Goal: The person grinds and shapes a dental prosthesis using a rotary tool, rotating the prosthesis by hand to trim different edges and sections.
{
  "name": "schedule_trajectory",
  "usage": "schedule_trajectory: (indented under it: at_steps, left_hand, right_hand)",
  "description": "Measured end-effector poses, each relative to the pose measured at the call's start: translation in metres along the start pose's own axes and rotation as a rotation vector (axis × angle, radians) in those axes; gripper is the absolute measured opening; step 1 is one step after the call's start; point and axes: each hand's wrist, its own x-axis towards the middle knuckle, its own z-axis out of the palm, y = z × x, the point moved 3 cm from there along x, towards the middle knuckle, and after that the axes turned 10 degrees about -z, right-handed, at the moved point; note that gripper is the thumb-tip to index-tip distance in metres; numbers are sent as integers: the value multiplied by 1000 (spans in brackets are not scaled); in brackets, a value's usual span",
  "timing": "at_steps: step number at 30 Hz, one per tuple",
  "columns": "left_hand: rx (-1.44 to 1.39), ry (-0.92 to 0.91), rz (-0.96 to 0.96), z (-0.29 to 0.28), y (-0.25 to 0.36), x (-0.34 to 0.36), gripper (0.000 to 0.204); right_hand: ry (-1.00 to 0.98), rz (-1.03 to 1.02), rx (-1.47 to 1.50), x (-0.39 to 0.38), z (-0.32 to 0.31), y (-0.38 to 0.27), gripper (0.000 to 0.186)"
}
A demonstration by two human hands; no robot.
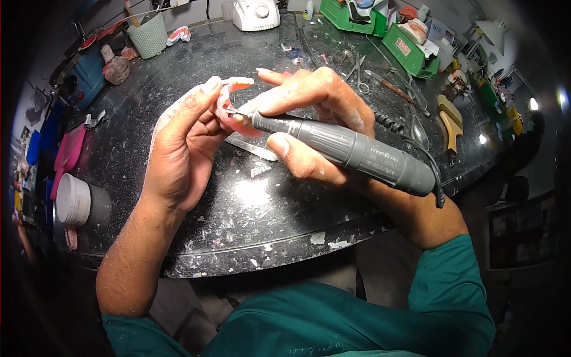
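The left hand (181, 131), its forearm rising from the near left, is raised above the black, speckled surface (291, 220) with the palm turned to the right; thumb and fingers are closed on a curved, pink denture base with pale teeth (223, 102). The right hand (327, 98), its forearm entering from the near right, is wrapped around a dark grey, cylindrical rotary handpiece (357, 146), index finger along the far side and thumb on the near side. The denture base lies between the two hands, above the surface, the open side of its arch facing right. The long axis of the handpiece slopes from near right to far left, its slender metal tip (236, 111) directed at the denture base; whether they touch cannot be told. A black, coiled cable (389, 124) lies right of the right hand.
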Motion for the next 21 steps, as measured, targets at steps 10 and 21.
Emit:
schedule_trajectory:
  at_steps: [10, 21]
  left_hand:
    - [-45, 21, -9, 1, -4, 0, 36]
    - [-131, 149, -47, 3, -7, 1, 31]
  right_hand:
    - [-100, -58, -12, 0, -1, 0, 39]
    - [-132, -87, -7, 1, -2, 0, 40]
